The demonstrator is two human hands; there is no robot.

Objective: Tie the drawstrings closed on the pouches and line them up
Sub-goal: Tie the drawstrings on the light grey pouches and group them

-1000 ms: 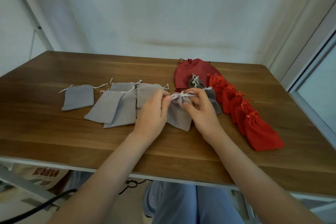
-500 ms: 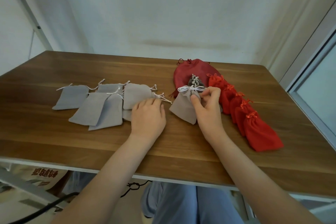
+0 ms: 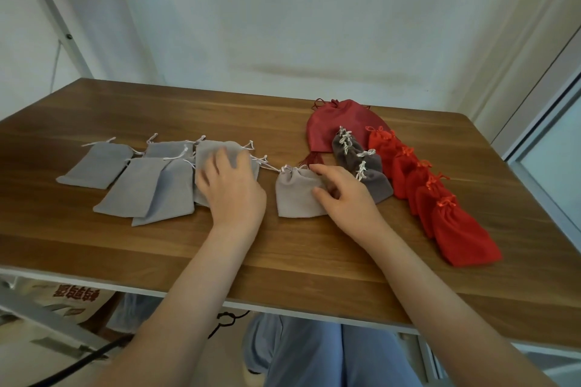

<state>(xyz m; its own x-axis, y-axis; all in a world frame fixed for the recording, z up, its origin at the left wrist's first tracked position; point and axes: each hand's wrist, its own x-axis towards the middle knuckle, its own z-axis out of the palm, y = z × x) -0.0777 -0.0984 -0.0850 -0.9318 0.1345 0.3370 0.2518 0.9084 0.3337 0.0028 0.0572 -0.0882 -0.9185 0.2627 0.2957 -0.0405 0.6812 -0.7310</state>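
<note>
Rows of red pouches [image 3: 446, 217] and dark grey pouches [image 3: 374, 179] are lying right of centre. My right hand [image 3: 349, 201], fingers loose, is touching the tied light grey pouch [image 3: 295, 195] mid-frame. My flat left hand [image 3: 234, 195] is pressing untied grey pouches [image 3: 141, 185].

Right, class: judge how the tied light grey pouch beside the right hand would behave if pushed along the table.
Probably floppy: the tied grey pouch lies flat and puckers at its gathered neck. Likely light, as it looks empty. It should slide, not roll, on the smooth wooden table.
</note>
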